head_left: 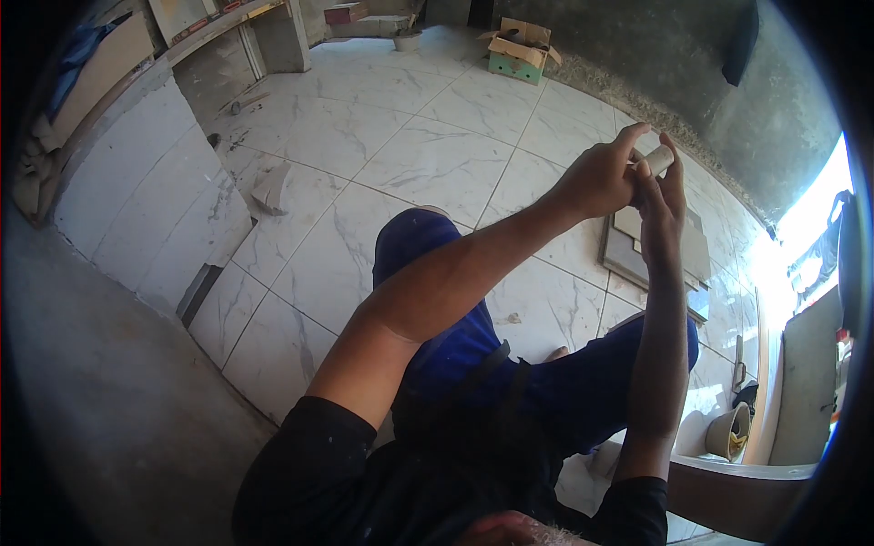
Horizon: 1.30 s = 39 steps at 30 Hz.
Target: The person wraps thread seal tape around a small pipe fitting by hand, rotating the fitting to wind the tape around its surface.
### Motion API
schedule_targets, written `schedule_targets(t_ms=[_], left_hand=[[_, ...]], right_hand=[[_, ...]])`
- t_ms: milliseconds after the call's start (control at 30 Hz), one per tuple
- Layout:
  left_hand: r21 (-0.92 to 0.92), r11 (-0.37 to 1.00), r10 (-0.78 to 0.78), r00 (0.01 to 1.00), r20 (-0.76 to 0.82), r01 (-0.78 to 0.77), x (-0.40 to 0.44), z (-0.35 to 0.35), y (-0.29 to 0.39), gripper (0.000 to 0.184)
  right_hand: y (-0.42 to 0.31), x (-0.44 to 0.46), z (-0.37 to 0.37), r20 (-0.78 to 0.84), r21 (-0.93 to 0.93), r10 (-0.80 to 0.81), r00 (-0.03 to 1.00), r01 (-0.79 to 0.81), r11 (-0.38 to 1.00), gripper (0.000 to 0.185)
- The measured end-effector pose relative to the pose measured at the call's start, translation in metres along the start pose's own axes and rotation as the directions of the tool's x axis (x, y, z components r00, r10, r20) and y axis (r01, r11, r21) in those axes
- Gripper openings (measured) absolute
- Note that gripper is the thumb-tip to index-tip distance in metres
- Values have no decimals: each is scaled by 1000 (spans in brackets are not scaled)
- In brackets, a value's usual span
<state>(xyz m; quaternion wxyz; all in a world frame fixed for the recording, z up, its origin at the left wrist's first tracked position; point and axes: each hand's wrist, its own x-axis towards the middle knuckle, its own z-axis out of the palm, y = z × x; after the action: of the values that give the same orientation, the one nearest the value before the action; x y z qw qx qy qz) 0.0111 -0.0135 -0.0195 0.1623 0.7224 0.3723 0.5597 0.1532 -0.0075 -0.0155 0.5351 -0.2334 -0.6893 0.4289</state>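
Over the marbled floor tiles (428, 150), a short pale cylinder (659, 160) slants, long axis lower left to upper right, blunt end upper right. Right hand (663, 196): closed on it. Left hand (604, 180): half-curled alongside; grip unclear. Flat panels (626, 257) lie below.

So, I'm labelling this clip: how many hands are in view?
2: the left hand and, just beside it, the right hand, both at the small pale cylinder. No others show.
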Motion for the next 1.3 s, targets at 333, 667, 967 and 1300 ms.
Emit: schedule_targets(t_ms=[333,667,967,1300], left_hand=[[-80,997,-10,999,-47,6,2,0,2,67],[-317,947,51,999,-15,-53,6,-3,4,81],[-377,925,40,999,-6,-39,9,-2,-1,84],[-482,876,31,999,32,-12,14,3,-14,63]], right_hand=[[2,4,-3,-78,28,30,996,-28,999,69],[-5,5,-10,-133,73,38,990,-29,997,60],[-5,4,-10,-69,127,79,995,-69,989,57],[12,11,-21,-28,252,12,1000,-4,968,56]])
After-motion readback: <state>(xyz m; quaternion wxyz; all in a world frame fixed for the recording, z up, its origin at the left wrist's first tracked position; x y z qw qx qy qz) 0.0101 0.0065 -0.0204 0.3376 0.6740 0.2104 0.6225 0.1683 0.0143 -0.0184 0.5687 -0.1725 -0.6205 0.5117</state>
